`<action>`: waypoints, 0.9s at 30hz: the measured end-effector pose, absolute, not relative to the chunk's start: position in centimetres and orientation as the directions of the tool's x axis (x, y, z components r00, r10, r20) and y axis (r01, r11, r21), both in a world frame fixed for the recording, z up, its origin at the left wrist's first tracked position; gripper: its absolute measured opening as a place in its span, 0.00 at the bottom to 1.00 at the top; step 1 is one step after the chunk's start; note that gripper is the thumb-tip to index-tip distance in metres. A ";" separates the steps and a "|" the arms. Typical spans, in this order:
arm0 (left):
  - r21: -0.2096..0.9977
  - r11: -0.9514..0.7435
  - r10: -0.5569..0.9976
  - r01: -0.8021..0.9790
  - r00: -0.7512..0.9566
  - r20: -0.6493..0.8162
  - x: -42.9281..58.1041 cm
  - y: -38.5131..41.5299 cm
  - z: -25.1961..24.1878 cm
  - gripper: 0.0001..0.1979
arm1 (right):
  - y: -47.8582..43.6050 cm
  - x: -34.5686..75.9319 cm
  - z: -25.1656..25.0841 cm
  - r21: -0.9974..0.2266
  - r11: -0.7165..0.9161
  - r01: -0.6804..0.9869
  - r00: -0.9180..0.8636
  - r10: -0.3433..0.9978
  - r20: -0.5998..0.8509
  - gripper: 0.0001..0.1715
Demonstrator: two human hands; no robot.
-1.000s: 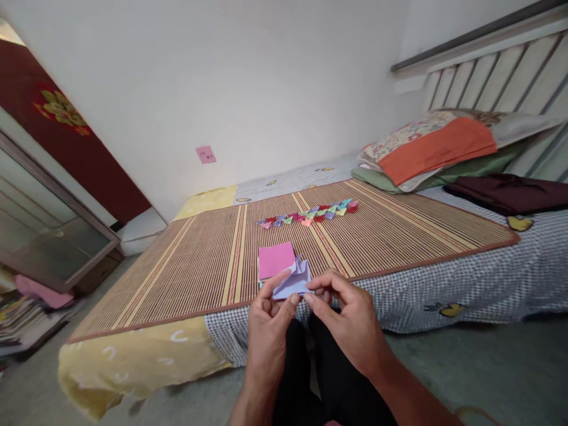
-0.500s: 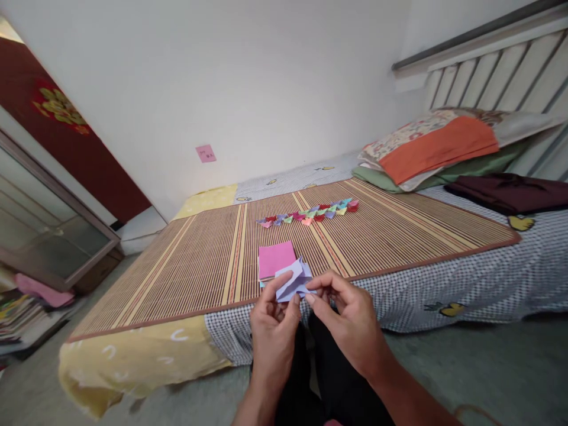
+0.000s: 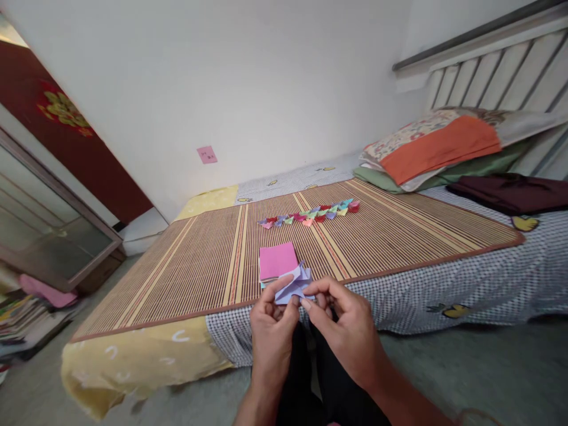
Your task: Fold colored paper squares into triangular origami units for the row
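"Before we get to the hands, what large things do you count?"

"One plain white wall (image 3: 284, 83), then one bed draped in checked and yellow cloth (image 3: 142, 352), with one striped brown-and-tan woven mat (image 3: 199, 266) over it. Two pillows show at the right: a floral one with a broad orange band (image 3: 444, 154), lying on a plain green one (image 3: 483, 164). One folded dark maroon cloth (image 3: 510, 192) lies near them."

"And the hands?"

"Two, both busy. The left hand (image 3: 273, 331) grips one folded sheet of lilac paper (image 3: 295, 289) between thumb and forefinger; the right hand (image 3: 348, 325) pinches its right side. It's held by the mat's near edge, just in front of one square paper stack topped with bright pink (image 3: 278, 260)."

"Anything smaller?"

"One pink paper slip (image 3: 207, 155) on the wall, and two rows of small, pointed, multicoloured folded papers (image 3: 308, 222) on the mat, more than a dozen."

"What differs from half a second ago?"

"The lilac flap sits lower, and the right forefinger reaches farther over the paper. The stack and both rows have stayed put."
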State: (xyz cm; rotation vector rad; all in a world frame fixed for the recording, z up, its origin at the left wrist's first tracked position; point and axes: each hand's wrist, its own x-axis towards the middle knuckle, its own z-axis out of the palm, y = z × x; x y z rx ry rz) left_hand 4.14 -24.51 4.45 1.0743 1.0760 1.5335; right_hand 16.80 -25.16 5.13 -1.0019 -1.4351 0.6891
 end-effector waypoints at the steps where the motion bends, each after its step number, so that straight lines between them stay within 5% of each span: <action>1: 0.962 -0.165 0.977 -0.219 -0.169 0.129 4.1 -24.5 4.3 0.17 | -25.2 16.7 5.1 -0.865 0.462 0.195 0.065 0.874 0.481 0.03; 11: 0.840 -0.063 0.998 -0.538 -0.043 0.048 4.1 -24.0 4.5 0.14 | -24.9 18.2 5.9 -0.695 0.652 0.303 0.092 0.706 0.702 0.06; 19: 0.827 -0.008 0.996 -0.562 0.070 0.057 4.2 -23.7 4.0 0.11 | -24.0 18.9 6.3 -0.555 0.670 0.493 0.004 0.636 0.771 0.05; 27: 0.819 0.042 0.989 -0.572 0.140 0.048 4.2 -23.6 3.8 0.14 | -24.0 19.5 6.5 -0.646 0.672 0.363 -0.024 0.699 0.714 0.07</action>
